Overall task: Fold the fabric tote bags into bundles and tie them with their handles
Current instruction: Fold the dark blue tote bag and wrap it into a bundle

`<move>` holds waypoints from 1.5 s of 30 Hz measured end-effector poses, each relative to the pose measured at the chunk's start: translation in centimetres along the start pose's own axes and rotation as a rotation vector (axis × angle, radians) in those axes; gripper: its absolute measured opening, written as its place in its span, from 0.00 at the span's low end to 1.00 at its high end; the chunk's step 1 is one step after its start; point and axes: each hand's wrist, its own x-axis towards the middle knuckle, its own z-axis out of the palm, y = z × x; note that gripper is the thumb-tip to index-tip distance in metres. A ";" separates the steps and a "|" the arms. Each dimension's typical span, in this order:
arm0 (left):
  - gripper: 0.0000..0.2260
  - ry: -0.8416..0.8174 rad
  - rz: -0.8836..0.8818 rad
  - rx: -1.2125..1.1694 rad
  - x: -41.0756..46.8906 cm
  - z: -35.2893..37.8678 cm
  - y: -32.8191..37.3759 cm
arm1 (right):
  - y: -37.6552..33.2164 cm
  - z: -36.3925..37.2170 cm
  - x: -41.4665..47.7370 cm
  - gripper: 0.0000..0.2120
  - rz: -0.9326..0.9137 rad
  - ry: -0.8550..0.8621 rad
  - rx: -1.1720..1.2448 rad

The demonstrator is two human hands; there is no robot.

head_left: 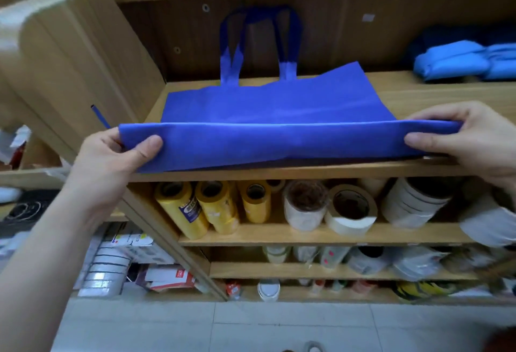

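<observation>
A royal-blue fabric tote bag (pixel 279 117) lies flat on a wooden shelf (pixel 418 91), its bottom edge folded over towards me along the shelf's front edge. Its two handles (pixel 259 44) stand up against the shelf's dark back wall. My left hand (pixel 111 156) pinches the left end of the fold, thumb on top. My right hand (pixel 469 139) grips the right end the same way. Several folded blue bag bundles (pixel 458 59) sit at the back right of the same shelf.
The shelf below holds yellow tape rolls (pixel 212 209) and white tape rolls (pixel 349 209). Lower shelves carry packets and boxes (pixel 167 276). A wooden side panel (pixel 83 58) rises at the left. The floor is pale tile (pixel 251 326).
</observation>
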 end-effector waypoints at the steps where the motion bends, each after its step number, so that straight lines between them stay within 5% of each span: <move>1: 0.11 0.051 -0.015 -0.010 0.4 0.3 -0.3 | 0.1 0.1 0.0 0.17 0.021 0.041 -0.005; 5: 0.03 0.248 0.049 0.158 2.0 1.9 -0.5 | -0.5 1.1 1.1 0.32 0.079 0.193 0.138; 11: 0.13 0.351 0.050 0.591 3.4 3.4 -0.9 | 0.3 3.3 4.2 0.13 0.154 0.452 -0.331; 16: 0.15 0.313 0.050 0.799 2.8 4.1 -1.1 | -0.1 3.9 4.6 0.12 0.321 0.410 -0.731; 18: 0.14 0.290 0.184 0.826 2.8 3.8 -1.7 | -0.3 4.1 4.4 0.14 0.305 0.375 -0.882; 20: 0.13 0.181 0.391 0.879 2.9 3.2 -2.1 | 0.2 4.2 4.2 0.16 0.089 0.400 -0.857; 23: 0.15 -0.193 0.370 0.767 3.3 2.4 -2.0 | 1.2 4.1 4.1 0.13 -0.285 0.210 -0.780; 25: 0.18 -0.389 0.260 0.832 3.4 1.8 -1.7 | 1.2 3.9 4.0 0.15 -0.216 -0.004 -0.589; 28: 0.41 -0.520 0.232 0.980 3.7 1.1 -1.7 | 1.1 3.0 3.8 0.33 -0.157 -0.226 -0.584; 31: 0.41 -0.539 0.242 0.929 3.5 0.7 -1.4 | 1.5 1.8 3.4 0.45 -0.153 -0.352 -0.661; 35: 0.30 -0.485 0.158 0.725 2.6 -0.4 -0.8 | 1.3 0.3 2.4 0.35 -0.098 -0.406 -0.468; 39: 0.26 -0.368 -0.041 0.495 1.8 -1.2 0.0 | 1.4 -1.0 1.4 0.23 -0.008 -0.284 -0.213; 41: 0.19 -0.266 -0.045 0.357 1.4 -1.0 0.1 | 1.3 -1.0 1.1 0.07 0.068 -0.133 -0.139; 43: 0.10 -0.119 -0.002 0.286 1.0 -0.2 0.1 | 1.8 -1.0 0.9 0.24 0.104 0.002 -0.145; 45: 0.06 0.052 0.011 0.290 0.8 0.7 -0.5 | 1.7 -0.4 0.9 0.22 0.130 0.119 -0.089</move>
